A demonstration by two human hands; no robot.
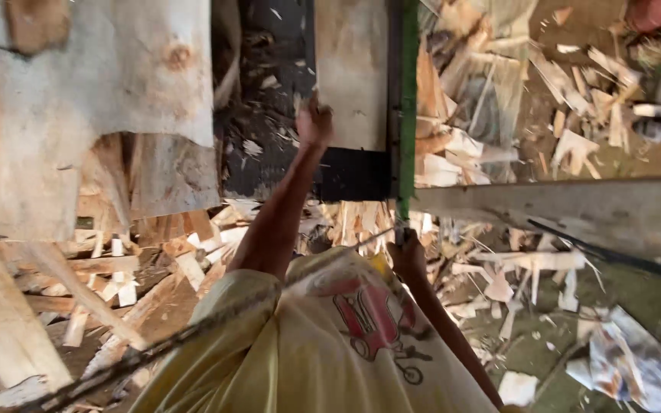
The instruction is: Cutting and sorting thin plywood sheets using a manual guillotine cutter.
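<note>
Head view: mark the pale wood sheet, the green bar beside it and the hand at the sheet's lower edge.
pale wood sheet [352,69], head view, middle of its flat face.
green bar [408,115], head view, mid-length of the upright strip.
hand [314,122], head view, back of the hand at the sheet's lower left corner.

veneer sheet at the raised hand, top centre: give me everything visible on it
The veneer sheet is a pale, thin-looking wooden panel, tan with faint grain, roughly rectangular and running out of frame at the top. Its lower edge ends against a dark surface. Its right side lies along a green bar. A raised hand touches its lower left edge; whether the fingers grip it cannot be told. The other hand is lower, at the bar's bottom end, apart from the sheet. Wood scraps lie around.
</note>
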